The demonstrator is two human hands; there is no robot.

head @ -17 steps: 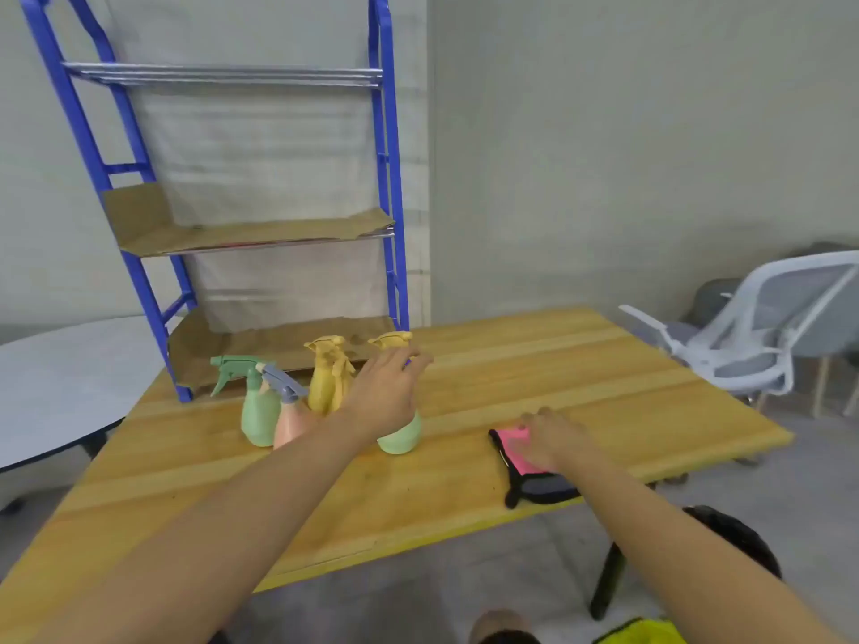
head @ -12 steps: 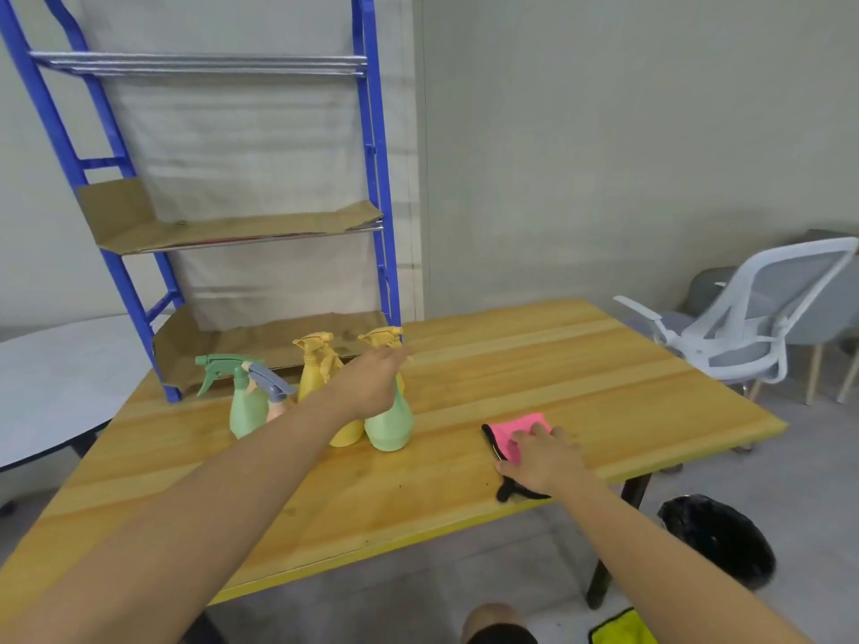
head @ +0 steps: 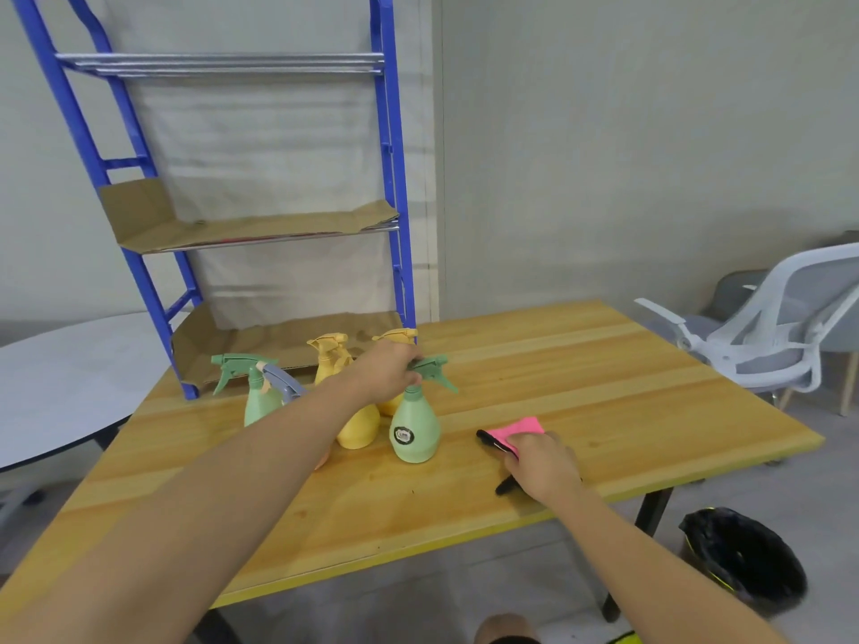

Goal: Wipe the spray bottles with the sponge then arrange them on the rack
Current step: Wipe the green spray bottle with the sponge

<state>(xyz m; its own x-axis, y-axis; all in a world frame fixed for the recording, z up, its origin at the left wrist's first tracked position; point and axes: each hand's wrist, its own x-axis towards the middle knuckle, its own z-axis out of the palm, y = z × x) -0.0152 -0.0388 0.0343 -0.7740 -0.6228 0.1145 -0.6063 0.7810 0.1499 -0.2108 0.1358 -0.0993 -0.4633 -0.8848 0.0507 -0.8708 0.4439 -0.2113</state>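
Now the left hand (head: pixel 386 375) grips the near green bottle (head: pixel 415 429) by its neck, just under the trigger head, fingers curled round it. The bottle stands upright on the surface (head: pixel 604 388), label facing the camera. To its right, near but apart, lies the pink-and-black sponge (head: pixel 517 429). The right hand (head: pixel 541 463) rests on the sponge's near end with fingers curled over it, holding it against the surface.

Five bottles stand in a cluster in front of the blue rack (head: pixel 395 178): two green, two yellow and one peach. The front yellow bottle (head: pixel 355 427) is just beside the held one, and the rear yellow bottle (head: pixel 396 336) shows behind the left hand. The far green bottle (head: pixel 256 402) is at the left of the cluster. The peach bottle (head: pixel 284 388), with a grey trigger, is mostly hidden by the left forearm. There is one sponge, and the rack's cardboard-lined shelves hold no bottles.
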